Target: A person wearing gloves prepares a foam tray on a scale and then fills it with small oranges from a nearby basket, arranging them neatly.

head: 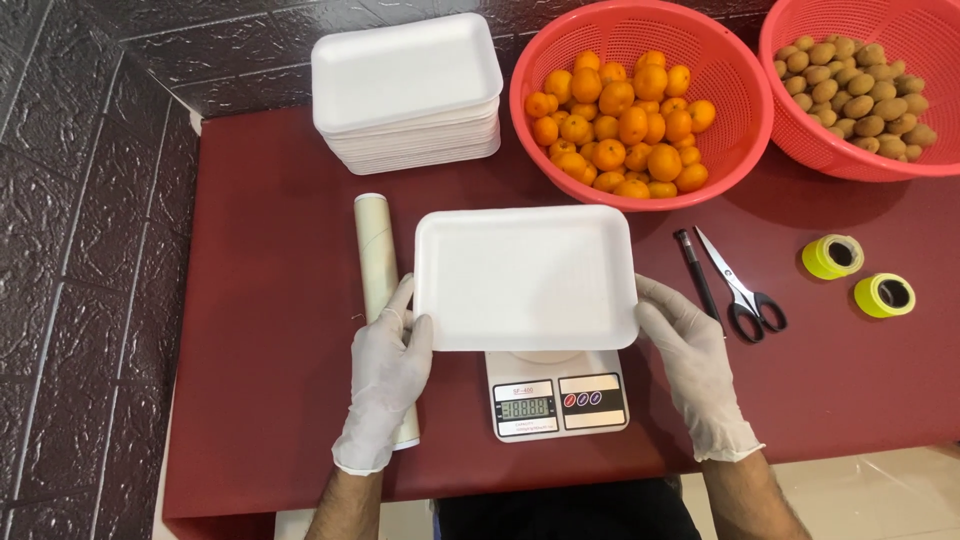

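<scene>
While its long axis runs left to right, open side up, the white foam tray is rested flat on the kitchen scale and held empty. Its left edge is gripped by the gloved left hand, its right edge by the gloved right hand. Beyond the scale, oranges are held in one red basket and small brown fruits in another red basket; a stack of trays is set beyond-left.
</scene>
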